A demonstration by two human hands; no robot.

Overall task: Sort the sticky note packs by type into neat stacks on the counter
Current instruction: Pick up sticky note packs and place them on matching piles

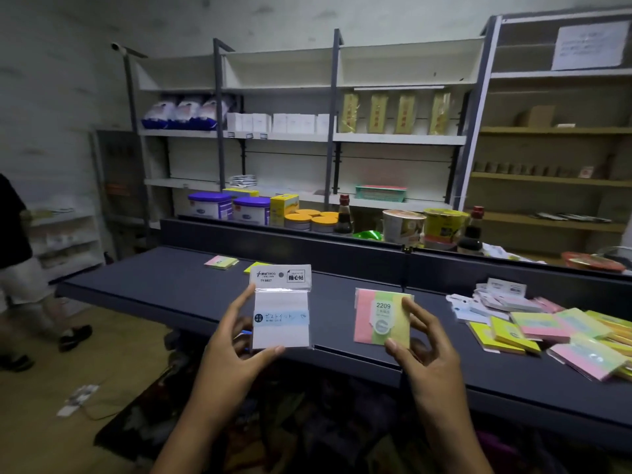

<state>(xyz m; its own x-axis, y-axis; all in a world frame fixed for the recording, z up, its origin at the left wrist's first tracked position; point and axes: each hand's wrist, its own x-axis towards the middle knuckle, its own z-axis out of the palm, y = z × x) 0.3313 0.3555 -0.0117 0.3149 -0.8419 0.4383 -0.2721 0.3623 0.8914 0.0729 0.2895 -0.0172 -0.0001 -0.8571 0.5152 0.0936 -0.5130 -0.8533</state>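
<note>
My left hand (236, 350) pinches a white sticky note pack (282, 307) with a hang tab and a pale blue band, held upright above the dark counter (164, 278). My right hand (422, 347) pinches a pink, green and yellow striped pack (376, 319) marked 2209, held beside it. A jumbled pile of packs (547, 326), white, yellow and striped, lies on the counter at the right. Far left on the counter lie a striped pack (221, 262) and a yellow pack (251, 266), the latter partly hidden behind the white pack.
A raised back ledge (307, 239) runs behind the counter with tins, cup noodles and bottles beyond it. Shelving fills the back wall. A person (20, 268) stands at the far left. A scrap of packaging (77, 400) lies on the floor.
</note>
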